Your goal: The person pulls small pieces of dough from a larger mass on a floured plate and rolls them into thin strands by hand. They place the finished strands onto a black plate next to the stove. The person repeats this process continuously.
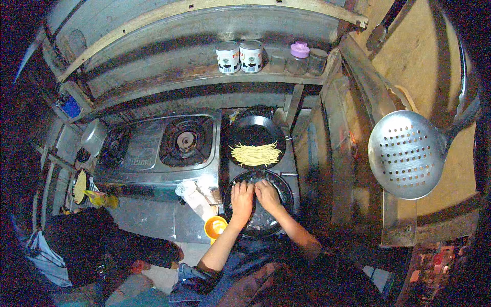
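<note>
Both of my hands rest side by side over the upper part of a dark round pan [264,226], fingertips down near its surface. My left hand [242,199] and my right hand [266,196] nearly touch; whether anything lies under the fingers is hidden. Just beyond, a second dark pan [253,130] bears a row of thin pale-yellow strips [256,154], laid side by side. An orange plastic cup [215,227] stands by my left forearm, and a crumpled clear plastic bag [195,197] lies to the left of the near pan.
A gas stove [186,140] stands at left. The shelf [191,81] behind holds two cans [251,57] and several jars [297,61]. A perforated metal skimmer [407,153] hangs at right. Another person [88,245] is at lower left, near a plate of pale food [79,187] and a yellow packet [101,199].
</note>
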`<state>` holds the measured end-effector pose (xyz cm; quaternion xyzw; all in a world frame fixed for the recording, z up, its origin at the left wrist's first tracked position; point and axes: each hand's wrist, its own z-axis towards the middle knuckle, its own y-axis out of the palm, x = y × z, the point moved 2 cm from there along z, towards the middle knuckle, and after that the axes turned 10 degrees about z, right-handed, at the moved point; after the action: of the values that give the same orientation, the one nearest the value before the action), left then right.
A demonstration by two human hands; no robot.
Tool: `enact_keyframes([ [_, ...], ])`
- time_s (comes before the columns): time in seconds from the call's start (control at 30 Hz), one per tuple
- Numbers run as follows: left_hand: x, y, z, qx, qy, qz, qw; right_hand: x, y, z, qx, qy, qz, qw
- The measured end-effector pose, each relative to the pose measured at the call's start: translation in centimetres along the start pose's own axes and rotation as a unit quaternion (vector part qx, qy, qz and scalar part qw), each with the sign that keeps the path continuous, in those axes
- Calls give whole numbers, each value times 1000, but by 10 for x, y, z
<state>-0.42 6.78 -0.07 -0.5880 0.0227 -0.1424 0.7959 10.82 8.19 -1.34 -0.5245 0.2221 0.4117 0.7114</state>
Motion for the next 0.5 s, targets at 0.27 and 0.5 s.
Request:
enact_keyframes([
  [0.27,-1,-3,2,-25,-27,31,999,-1,-8,-8,-171,225,416,865],
  [0.5,11,-20,-13,-62,-103,-409,905,4,-30,-28,-48,227,385,893],
])
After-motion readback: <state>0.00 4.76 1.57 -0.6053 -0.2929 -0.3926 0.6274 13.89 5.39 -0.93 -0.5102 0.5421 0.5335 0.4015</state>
